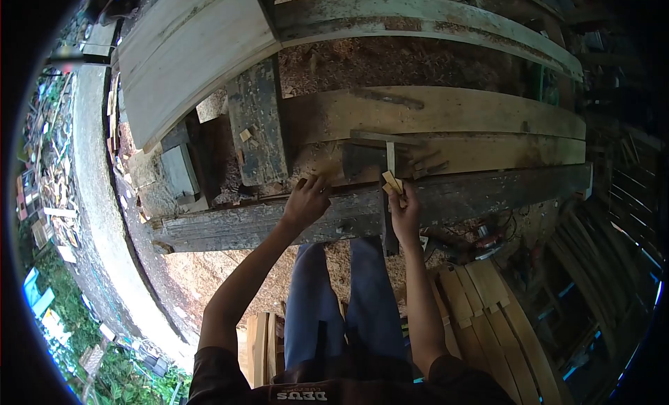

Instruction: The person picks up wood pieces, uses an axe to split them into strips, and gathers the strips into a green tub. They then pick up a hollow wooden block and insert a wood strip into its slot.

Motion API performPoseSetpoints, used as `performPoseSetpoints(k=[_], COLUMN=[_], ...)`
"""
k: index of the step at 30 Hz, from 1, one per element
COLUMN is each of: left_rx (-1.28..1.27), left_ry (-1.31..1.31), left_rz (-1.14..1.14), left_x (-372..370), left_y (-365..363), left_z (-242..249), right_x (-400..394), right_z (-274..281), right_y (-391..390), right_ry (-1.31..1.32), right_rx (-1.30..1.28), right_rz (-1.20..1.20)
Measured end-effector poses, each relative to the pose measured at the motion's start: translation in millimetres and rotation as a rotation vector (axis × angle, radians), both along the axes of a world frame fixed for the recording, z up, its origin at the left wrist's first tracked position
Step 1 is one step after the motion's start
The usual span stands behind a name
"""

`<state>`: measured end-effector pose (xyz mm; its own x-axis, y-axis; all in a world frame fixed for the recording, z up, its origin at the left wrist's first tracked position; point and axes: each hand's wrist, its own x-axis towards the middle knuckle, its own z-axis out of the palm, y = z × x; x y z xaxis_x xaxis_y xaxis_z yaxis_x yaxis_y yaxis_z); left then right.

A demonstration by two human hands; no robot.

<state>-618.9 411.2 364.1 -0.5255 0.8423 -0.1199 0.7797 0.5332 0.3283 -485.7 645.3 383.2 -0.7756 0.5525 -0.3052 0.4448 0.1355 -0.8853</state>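
Note:
My right hand (405,211) is closed, pinching small pale wood pieces (392,182) between thumb and fingers above the long dark beam (460,199). Just behind these pieces a light wooden stick (390,156) stands out against the boards. A narrow dark upright piece (388,224) crosses the beam beside my right hand. My left hand (307,199) hovers over the beam's far edge with its fingers curled. A blurred tan patch shows at its fingertips, and I cannot make out what it is. Between the hands, farther back, lies a dark flat piece (361,161).
Long planks (446,112) span the bench behind the beam. A wide pale board (202,53) rises at the upper left, near a dark, worn crosspiece (256,123). Stacked boards (498,314) lie at lower right, close to a red power tool (486,238). Wood shavings cover the ground.

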Motion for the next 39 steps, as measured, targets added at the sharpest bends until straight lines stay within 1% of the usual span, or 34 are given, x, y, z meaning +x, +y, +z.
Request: performPoseSetpoints(k=[4,6,7,9,11,13,14,16,17,19,20,22,23,24,26,27,29,30,32,33,35,36,37,38,39], left_rx=[0.021,0.033,0.046,0.086,0.132,0.278,0.285,0.516,0.522,0.693,0.703,0.763,0.816,0.826,0.876,0.877,0.948,0.941,0.735,0.723,0.729,0.719,0.572,0.426,0.419], left_ry=[-0.027,-0.034,-0.042,-0.058,-0.076,-0.176,-0.174,-0.095,-0.088,-0.198,-0.195,-0.344,-0.356,-0.359,-0.655,-0.660,-0.811,-0.817,-0.814,-0.820,-0.618,-0.617,-0.639,-0.657,-0.654], left_rz=[0.104,0.139,0.167,0.168,0.170,0.229,0.233,0.308,0.311,0.412,0.405,0.542,0.623,0.612,0.870,0.858,0.966,0.958,0.897,0.888,0.764,0.752,0.726,0.699,0.689], left_x=[1.7,3.1,2.6,0.2,-0.1,-0.9,-0.9,1.4,3.5,10.9,13.8,22.1,28.7,30.6,32.9,33.8,36.3,33.9,26.4,26.1,25.4,25.1,24.9,25.0,25.8], left_y=[-25.8,-39.5,-45.0,-54.6,-62.0,-61.7,-57.7,-42.0,-33.8,-16.1,-8.2,9.0,17.4,24.9,39.4,46.1,58.2,64.0,76.0,83.4,97.6,103.1,109.6,118.4,128.4], left_z=[6.3,11.0,14.5,20.4,27.2,45.8,55.4,76.1,84.0,98.3,105.6,116.7,112.7,117.4,124.2,119.8,107.7,107.6,106.3,97.6,76.5,76.5,77.4,77.1,71.7], right_x=[-6.0,-10.5,-12.5,-15.9,-18.9,-19.3,-19.4,-21.0,-21.6,-20.8,-19.8,-25.2,-24.3,-25.4,-26.5,-24.8,-18.7,-15.9,-7.8,-3.7,0.4,4.2,3.6,1.6,-4.0], right_z=[7.2,12.1,14.7,18.4,20.6,23.0,24.4,33.0,40.1,52.0,57.4,80.0,81.6,81.8,80.5,77.2,69.7,68.2,66.7,67.8,69.2,60.2,49.6,37.5,27.8], right_y=[-7.7,-12.4,-14.9,-21.6,-28.4,-34.7,-40.7,-54.0,-60.9,-75.0,-79.3,-85.1,-83.4,-79.9,-70.2,-64.0,-50.3,-41.1,-16.2,0.1,41.4,64.6,87.8,109.8,130.2], right_ry=[-0.016,-0.038,-0.036,-0.038,-0.039,-0.042,-0.037,-0.028,-0.017,0.055,0.062,0.136,0.111,0.117,0.120,0.124,0.154,0.154,0.060,0.059,-0.013,-0.040,-0.067,-0.063,-0.061], right_rx=[-0.034,0.050,0.050,-0.016,0.013,0.047,0.052,0.060,-0.061,-0.318,-0.308,-0.522,-0.534,-0.522,-0.388,-0.382,-0.447,-0.447,-0.417,-0.420,-0.198,-0.020,0.159,0.155,0.181], right_rz=[0.024,0.069,0.075,0.041,0.059,0.073,0.088,0.109,0.109,0.087,0.084,0.040,0.018,0.012,0.032,0.021,0.087,0.076,0.138,0.123,-0.024,-0.054,-0.083,-0.093,-0.094])
